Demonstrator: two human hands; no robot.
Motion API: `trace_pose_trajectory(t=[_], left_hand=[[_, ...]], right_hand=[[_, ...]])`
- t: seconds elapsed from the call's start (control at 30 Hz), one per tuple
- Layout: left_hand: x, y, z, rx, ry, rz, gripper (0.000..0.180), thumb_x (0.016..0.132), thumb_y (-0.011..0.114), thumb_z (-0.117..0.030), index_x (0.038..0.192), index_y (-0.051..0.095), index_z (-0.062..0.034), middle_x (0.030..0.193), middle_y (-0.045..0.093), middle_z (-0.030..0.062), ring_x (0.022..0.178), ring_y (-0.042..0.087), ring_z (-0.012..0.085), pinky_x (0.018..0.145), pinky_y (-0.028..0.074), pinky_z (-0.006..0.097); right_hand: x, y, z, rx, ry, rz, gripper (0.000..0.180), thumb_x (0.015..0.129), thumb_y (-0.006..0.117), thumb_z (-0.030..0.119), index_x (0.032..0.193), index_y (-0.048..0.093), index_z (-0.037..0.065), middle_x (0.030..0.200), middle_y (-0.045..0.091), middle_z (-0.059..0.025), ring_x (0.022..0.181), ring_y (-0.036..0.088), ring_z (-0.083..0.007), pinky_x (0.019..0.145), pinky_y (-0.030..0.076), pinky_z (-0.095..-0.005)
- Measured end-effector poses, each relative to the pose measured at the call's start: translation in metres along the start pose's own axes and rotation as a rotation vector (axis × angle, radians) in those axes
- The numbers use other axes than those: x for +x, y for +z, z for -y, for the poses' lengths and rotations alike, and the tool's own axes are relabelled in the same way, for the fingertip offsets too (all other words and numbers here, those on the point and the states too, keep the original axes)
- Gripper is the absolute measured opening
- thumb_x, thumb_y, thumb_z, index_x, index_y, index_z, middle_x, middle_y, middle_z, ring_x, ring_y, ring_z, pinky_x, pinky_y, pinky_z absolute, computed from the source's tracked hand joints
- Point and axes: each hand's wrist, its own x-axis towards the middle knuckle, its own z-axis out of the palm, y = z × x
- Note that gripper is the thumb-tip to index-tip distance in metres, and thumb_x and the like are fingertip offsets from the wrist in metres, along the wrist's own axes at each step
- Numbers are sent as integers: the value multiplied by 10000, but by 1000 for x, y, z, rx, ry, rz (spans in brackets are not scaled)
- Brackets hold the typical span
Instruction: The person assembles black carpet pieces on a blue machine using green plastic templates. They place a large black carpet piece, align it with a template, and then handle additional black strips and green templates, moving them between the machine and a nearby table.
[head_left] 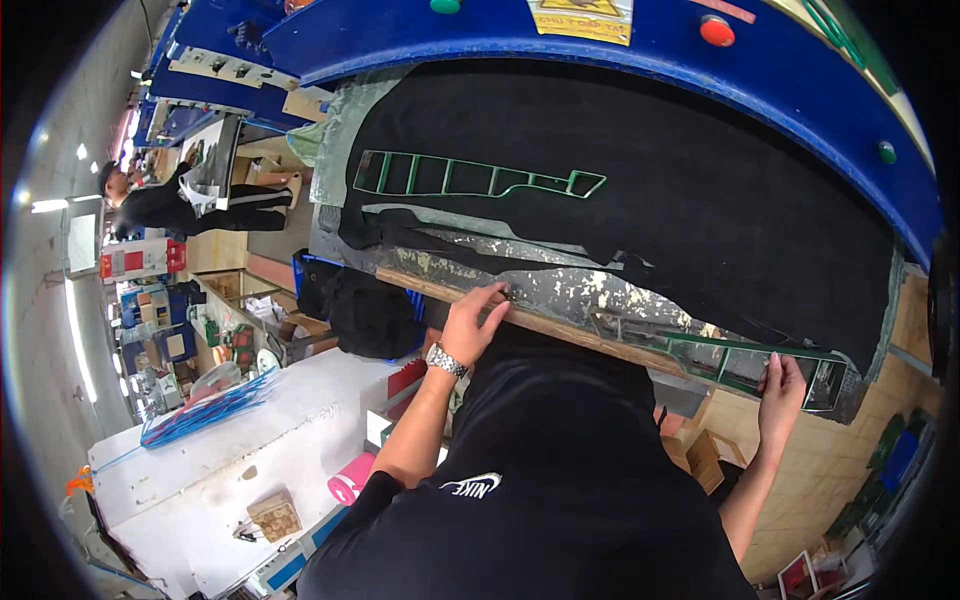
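- Left hand [473, 322]: fingers spread flat on near wooden edge of press bed [560, 300], gripping nothing.
- Right hand [781, 392]: pinching green cutting frame [760, 360], at bed's near right corner.
- 2nd green frame [470, 177]: lying on black sheet [680, 200], far side of bed, well apart from both hands.
- Co-worker [170, 205]: far left of bed.

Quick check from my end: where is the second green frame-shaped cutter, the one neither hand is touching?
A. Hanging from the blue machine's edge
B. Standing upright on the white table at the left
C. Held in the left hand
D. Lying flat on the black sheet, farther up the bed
D: the untouched green frame cutter lies flat on the black sheet, apart from both hands; the right hand holds a different green frame at the near edge, and the left hand rests on the worn board edge.
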Motion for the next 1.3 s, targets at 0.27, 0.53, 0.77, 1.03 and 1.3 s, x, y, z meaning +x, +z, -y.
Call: trace_pose_trajectory(t=[0.27,0.53,0.77,1.03,1.3], left_hand=[[53,-71,69,-116,128,-123,290,887,700,-96,1170,671,-44,949,696,88,847,662,234,716,529,312],[139,-202,172,-69,148,-306,210,905,677,-107,1107,695,-53,923,687,74,815,656,206,648,501,314],[196,-252,218,-89,99,-336,274,883,706,-136,1146,684,-64,973,687,87,917,660,238,756,514,347],[227,-244,244,-125,69,-273,303,888,700,-155,1172,675,-51,1023,678,126,945,663,278,852,521,375],[263,-230,259,-65,135,-254,283,944,639,-160,1205,664,-54,996,670,120,890,655,264,800,507,368]], right_hand=[[-3,125,115,143,-22,12,271,1049,523,234,904,595,16,711,517,22,624,465,-57,577,382,-219],[65,291,268,54,-170,164,288,1025,544,208,827,607,8,707,554,-2,615,506,-83,586,409,-265],[121,382,305,1,-125,248,283,1032,546,206,893,630,-26,700,577,-15,594,517,-95,582,435,-268],[133,430,295,-28,-96,207,287,1033,545,221,907,626,-24,703,592,-29,585,534,-109,574,458,-286],[129,438,284,-28,-72,188,294,1023,561,231,914,627,-33,696,614,-46,586,565,-123,580,474,-291]])
